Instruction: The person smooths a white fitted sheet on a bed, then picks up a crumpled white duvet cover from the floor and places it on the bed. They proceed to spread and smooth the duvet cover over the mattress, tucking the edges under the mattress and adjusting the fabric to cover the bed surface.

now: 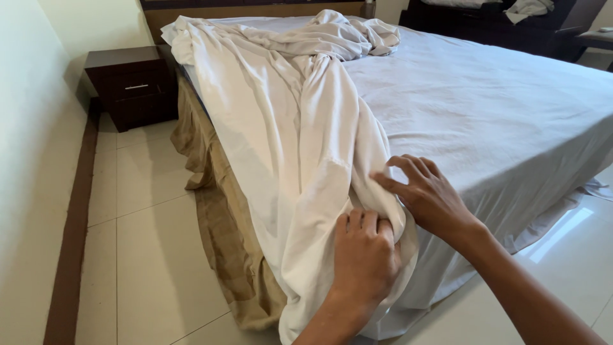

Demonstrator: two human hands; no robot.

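A white bed sheet (pixel 281 128) lies bunched along the left side of the bed (pixel 498 108) and hangs down over its near corner. My left hand (pixel 364 255) is curled into a fold of this sheet at the corner, fingers tucked under the cloth. My right hand (pixel 424 191) rests just to the right, thumb and fingers pinching the edge of the same sheet against the mattress. A second white sheet covers the mattress, smooth to the right.
A tan bed skirt (pixel 220 217) hangs below the sheet down to the tiled floor (pixel 140 243). A dark wooden nightstand (pixel 131 83) stands by the left wall. Dark furniture (pixel 511 25) with white cloth sits at the back right.
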